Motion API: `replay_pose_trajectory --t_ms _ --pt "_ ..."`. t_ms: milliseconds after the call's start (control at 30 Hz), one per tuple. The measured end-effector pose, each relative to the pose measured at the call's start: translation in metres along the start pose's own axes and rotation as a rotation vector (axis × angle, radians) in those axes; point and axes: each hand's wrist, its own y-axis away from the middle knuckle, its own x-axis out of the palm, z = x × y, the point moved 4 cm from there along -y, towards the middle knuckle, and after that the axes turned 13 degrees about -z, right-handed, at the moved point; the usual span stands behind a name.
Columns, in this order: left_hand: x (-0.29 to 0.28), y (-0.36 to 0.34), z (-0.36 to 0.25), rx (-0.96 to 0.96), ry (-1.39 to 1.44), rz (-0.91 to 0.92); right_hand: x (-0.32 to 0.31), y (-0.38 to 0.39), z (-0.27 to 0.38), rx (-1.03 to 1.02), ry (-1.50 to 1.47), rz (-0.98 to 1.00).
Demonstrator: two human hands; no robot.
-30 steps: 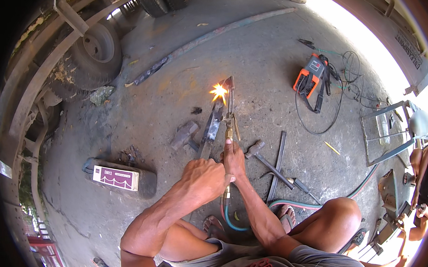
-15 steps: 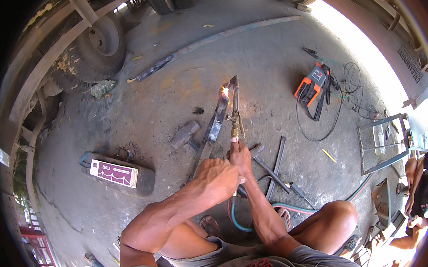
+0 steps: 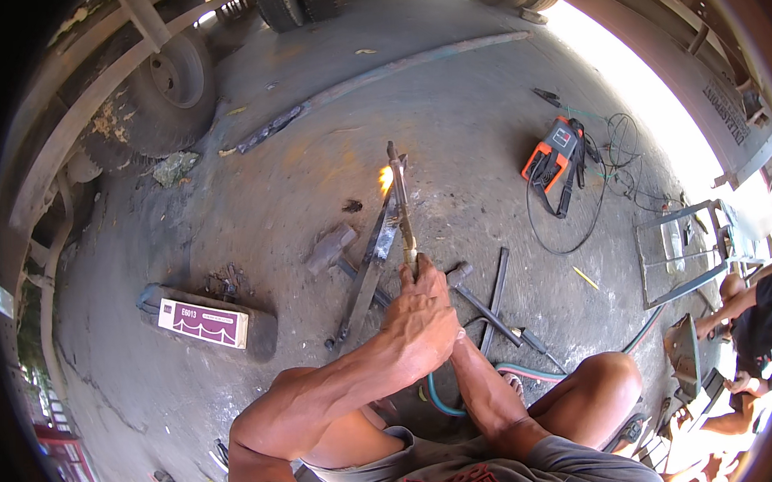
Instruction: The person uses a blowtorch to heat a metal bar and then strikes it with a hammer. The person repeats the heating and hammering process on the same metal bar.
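Both my hands are clasped together around the rear of a brass and steel cutting torch (image 3: 404,210), which points away from me. My right hand (image 3: 428,278) is closed at its front grip. My left hand (image 3: 415,321) lies closed over the handle and against the right hand; some of its fingers are hidden. An orange flame (image 3: 387,180) glows at the far end of a flat metal bar (image 3: 387,234), just left of the torch head. Left of the bar lies a sledgehammer (image 3: 330,248), its handle partly under the bar. Torch hoses (image 3: 446,405) trail below my hands.
A hammer (image 3: 462,275) and dark metal bars (image 3: 496,292) lie at right. Farther off sit an orange-black welding machine (image 3: 554,152) with cables and a metal frame (image 3: 686,295). An electrode box (image 3: 202,323) is at left, a long pipe (image 3: 379,76) beyond. Another person (image 3: 756,320) is at the right edge.
The torch has turned in my grip, and its head has shifted left across the bar's end. My left hand has moved right, farther over my right hand. The flame looks larger.
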Motion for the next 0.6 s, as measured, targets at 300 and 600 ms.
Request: replay_pose_trajectory --t_ms 300,600 --pt "0.016 -0.029 -0.002 0.039 0.109 -0.327 0.025 0.002 -0.011 0.124 0.018 0.197" --pt "0.024 -0.038 -0.007 0.057 0.093 -0.358 0.031 0.005 -0.021 0.144 -0.003 0.185"
